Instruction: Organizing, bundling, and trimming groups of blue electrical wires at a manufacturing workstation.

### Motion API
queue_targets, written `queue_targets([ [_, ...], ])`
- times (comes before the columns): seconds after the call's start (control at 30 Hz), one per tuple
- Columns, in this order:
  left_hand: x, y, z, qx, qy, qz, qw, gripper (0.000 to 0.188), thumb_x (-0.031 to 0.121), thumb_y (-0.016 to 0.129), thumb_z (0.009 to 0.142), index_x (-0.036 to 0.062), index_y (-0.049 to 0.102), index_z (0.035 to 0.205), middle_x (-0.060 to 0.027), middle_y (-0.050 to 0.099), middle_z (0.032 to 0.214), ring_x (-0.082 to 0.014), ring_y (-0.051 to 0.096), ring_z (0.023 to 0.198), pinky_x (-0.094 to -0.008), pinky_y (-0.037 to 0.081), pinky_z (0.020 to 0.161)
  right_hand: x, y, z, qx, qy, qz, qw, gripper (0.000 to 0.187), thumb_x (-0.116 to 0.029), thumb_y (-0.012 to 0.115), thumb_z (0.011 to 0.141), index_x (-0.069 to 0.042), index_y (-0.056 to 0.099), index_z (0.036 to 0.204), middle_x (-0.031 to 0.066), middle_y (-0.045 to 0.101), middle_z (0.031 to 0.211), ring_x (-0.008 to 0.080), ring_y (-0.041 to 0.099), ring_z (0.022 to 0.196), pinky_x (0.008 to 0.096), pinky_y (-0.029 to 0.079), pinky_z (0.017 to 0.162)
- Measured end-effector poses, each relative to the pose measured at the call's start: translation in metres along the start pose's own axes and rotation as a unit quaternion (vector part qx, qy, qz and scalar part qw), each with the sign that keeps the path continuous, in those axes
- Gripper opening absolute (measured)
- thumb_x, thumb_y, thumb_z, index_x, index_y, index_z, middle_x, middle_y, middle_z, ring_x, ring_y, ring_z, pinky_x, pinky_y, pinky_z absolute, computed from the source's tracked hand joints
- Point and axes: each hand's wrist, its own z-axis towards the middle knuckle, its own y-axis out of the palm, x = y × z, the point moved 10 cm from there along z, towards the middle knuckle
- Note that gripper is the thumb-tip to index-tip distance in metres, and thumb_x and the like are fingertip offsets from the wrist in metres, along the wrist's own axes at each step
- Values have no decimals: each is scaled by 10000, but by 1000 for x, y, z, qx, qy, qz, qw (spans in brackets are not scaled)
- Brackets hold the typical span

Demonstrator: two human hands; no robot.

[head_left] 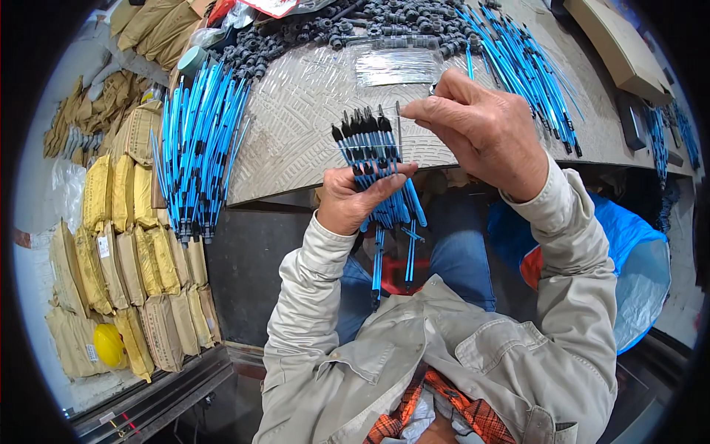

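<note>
My left hand (351,198) is closed around a bundle of thin blue tubes with black tips (367,140), the tips pointing up and away from me, near the table's front edge. Their blue lower ends hang below the hand, over my lap. Just right of the tips, my right hand (481,129) pinches a thin metal pin (399,129) between thumb and fingertips. The pin stands nearly upright beside the bundle; whether it touches a tube I cannot tell. Beyond the hands, a heap of thin silvery pins (396,68) lies on the table.
Black fittings (399,22) pile up along the far table. More blue tubes lie at the table's left edge (200,140) and right side (529,70). A cardboard box (621,48) stands far right. Brown packages (140,259) are stacked at left; a blue bag (629,259) sits lower right.
</note>
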Motion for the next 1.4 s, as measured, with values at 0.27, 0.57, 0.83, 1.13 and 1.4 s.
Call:
queue_targets([
  [0.27, -3, 0, -1, -14, 4, -1, 1000, 184, 53, 642, 795, -34, 648, 956, -181, 655, 918, -224, 648, 833, -290, 521, 793, 3, 16, 17, -88, -27, 90, 992, 203, 15, 612, 731, -44, 643, 924, 26, 452, 644, 120, 352, 480, 264, 296, 434],
  [0.57, -7, -1, 0, -27, 19, -19, 999, 174, 39, 637, 795, -28, 649, 956, -185, 654, 919, -232, 647, 841, -299, 521, 803, 4, 17, 17, -118, -17, 243, 963, 217, 49, 556, 741, -15, 636, 933, 26, 444, 627, 112, 327, 500, 253, 255, 447],
  [0.83, -3, 2, -1, -34, 19, -28, 999, 176, 30, 628, 800, -35, 642, 963, -194, 651, 919, -248, 644, 855, -310, 519, 812, 9, 14, 15, -155, -13, 288, 945, 212, 54, 541, 740, -7, 639, 918, 34, 476, 639, 111, 331, 496, 249, 251, 444],
  [1.13, -4, 3, 0, -19, -5, -41, 999, 153, 12, 645, 784, -9, 662, 934, -152, 662, 928, -196, 650, 831, -235, 517, 756, 11, 23, 16, -160, 9, 279, 947, 205, 54, 539, 747, -7, 635, 917, 27, 454, 637, 112, 320, 503, 257, 254, 451],
  [1.4, -4, 2, 0, -24, 2, -42, 999, 154, 18, 649, 782, -6, 662, 934, -157, 660, 928, -203, 649, 836, -248, 521, 762, 8, 18, 18, -142, -21, 279, 949, 202, 59, 543, 728, -4, 631, 899, 28, 468, 642, 114, 333, 493, 261, 267, 445],
])
